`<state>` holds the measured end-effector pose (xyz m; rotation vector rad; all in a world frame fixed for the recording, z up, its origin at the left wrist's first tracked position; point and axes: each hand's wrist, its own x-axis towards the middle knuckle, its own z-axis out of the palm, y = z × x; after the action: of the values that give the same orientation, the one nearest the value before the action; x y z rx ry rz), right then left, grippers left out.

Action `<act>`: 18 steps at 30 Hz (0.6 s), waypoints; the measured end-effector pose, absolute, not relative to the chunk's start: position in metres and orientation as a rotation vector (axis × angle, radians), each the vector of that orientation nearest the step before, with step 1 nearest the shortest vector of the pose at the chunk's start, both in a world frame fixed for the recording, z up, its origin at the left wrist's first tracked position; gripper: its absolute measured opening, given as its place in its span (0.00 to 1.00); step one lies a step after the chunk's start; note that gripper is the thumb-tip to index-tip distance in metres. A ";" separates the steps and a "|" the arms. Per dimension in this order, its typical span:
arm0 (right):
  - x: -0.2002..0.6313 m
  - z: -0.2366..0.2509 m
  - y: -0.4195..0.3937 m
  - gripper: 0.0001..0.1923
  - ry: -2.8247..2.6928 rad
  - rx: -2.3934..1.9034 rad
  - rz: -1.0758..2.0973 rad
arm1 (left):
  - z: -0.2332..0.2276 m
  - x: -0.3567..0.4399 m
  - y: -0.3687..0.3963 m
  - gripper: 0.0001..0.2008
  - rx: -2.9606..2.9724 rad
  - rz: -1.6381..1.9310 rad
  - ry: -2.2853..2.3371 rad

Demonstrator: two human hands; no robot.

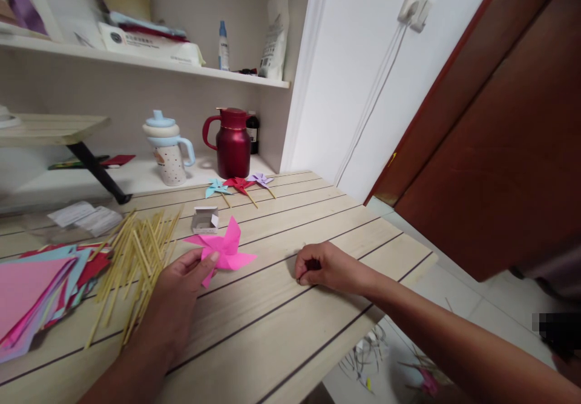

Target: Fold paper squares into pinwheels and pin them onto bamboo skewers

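Note:
My left hand (188, 274) pinches a bright pink paper pinwheel (229, 250) near its centre, thumb on top, above the wooden table. To the right, my right hand (324, 266) rests low on the table with its fingers curled and the fingertips pressed together. Whatever those fingertips hold, if anything, is too small to make out. Behind the pink pinwheel stands a small open white box (205, 221). Thin wooden sticks (136, 253) lie in a loose pile left of my left hand. Finished pinwheels on sticks, one light blue (218, 188), one red (239, 185) and one purple (260, 179), lie farther back.
A stack of coloured paper (31, 289) spreads at the left, with a clear plastic packet (86, 218) behind it. A patterned cup (169, 150) and a red jug (233, 144) stand under the shelf (149, 59). The table's right edge drops to a tiled floor holding tangled scraps (367, 352).

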<state>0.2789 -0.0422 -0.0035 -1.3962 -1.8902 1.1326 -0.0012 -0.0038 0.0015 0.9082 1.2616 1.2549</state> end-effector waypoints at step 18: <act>0.251 0.002 -0.034 0.03 -1.708 -1.341 1.038 | -0.001 0.001 -0.008 0.12 0.974 1.322 1.168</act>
<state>0.2510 -0.0345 0.0021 -1.3413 -1.7081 1.0385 0.0015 -0.0079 -0.0007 0.9736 1.1679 1.3215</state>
